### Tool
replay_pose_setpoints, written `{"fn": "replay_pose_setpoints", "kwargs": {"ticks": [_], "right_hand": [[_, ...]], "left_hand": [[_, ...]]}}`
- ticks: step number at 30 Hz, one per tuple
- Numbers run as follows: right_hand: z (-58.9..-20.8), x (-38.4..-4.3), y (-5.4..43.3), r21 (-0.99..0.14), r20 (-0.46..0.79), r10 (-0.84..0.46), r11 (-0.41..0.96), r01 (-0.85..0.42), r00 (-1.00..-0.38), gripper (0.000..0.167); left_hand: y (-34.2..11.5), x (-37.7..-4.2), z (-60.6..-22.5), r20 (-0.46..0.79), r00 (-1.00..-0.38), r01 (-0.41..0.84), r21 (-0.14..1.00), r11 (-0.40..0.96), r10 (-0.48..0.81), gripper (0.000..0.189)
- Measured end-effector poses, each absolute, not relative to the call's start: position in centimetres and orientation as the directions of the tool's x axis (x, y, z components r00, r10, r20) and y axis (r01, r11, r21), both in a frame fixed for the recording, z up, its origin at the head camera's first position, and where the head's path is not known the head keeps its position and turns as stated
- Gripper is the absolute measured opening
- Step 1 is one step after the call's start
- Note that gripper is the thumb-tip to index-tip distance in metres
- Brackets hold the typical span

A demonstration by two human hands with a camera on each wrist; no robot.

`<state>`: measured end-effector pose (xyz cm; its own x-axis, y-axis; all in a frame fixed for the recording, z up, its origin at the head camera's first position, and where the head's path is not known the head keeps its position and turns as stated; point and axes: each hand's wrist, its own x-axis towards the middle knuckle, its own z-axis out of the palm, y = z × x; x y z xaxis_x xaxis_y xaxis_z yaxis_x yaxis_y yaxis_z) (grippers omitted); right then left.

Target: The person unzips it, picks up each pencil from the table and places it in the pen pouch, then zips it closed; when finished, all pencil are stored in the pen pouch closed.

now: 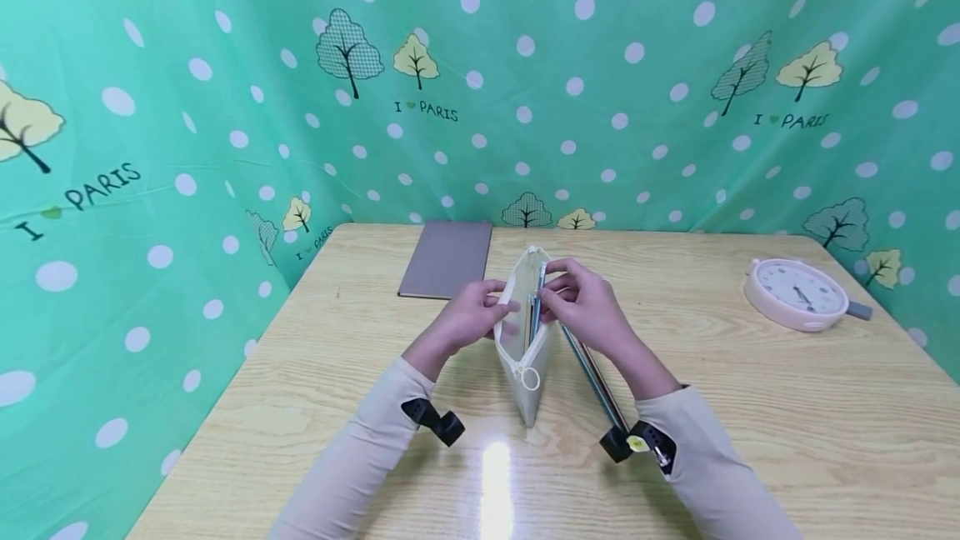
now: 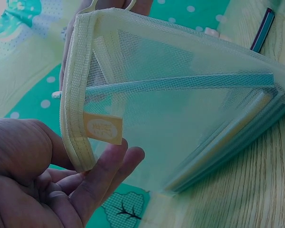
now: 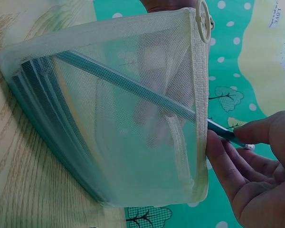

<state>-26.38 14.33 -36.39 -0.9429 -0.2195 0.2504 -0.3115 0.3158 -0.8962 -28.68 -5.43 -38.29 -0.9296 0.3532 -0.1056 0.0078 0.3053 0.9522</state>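
A cream mesh zip pouch [image 1: 528, 386] stands on the table with its top wide apart, a ring pull at its near end. My left hand [image 1: 463, 320] pinches the pouch's left rim between thumb and fingers, beside a small tan label [image 2: 102, 128]. At the right rim, my right hand [image 1: 588, 308] pinches the upper end of a blue pencil [image 3: 126, 84]. Most of that pencil slants down inside the mesh. Several more pencils [image 3: 42, 85] lie along the pouch's bottom, blurred by the mesh.
More pencils [image 1: 596, 377] lie on the wooden table right of the pouch, partly behind the right wrist's camera. A grey notebook [image 1: 447, 258] is at the back left. Far right lies a round white clock [image 1: 799, 294], a grey object [image 1: 860, 310] beside it. A green polka-dot curtain [image 1: 480, 140] hangs behind.
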Motion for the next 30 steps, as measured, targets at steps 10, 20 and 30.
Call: {"fn": "replay_pose_setpoints", "kwargs": {"ticks": [10,20,30], "right_hand": [[-35.8,-26.2,14.2,-0.915,0.23,-0.199,0.289,-0.282,-0.952,0.035],[-35.5,-26.8,17.4,-0.89,0.233,-0.178,0.356,-0.284,-0.956,0.031],[-39.8,-30.8,19.8,-0.562,-0.138,-0.379,0.791,-0.243,-0.915,0.02]], "left_hand": [[-5.7,-28.5,-38.1,-0.102,-0.935,0.004,0.954,0.299,0.34,0.043],[-5.5,-28.4,-38.2,-0.091,-0.934,0.015,0.956,0.294,0.344,0.043],[-5.5,-28.4,-38.3,-0.091,-0.935,0.014,0.956,0.292,0.342,0.042]]}}
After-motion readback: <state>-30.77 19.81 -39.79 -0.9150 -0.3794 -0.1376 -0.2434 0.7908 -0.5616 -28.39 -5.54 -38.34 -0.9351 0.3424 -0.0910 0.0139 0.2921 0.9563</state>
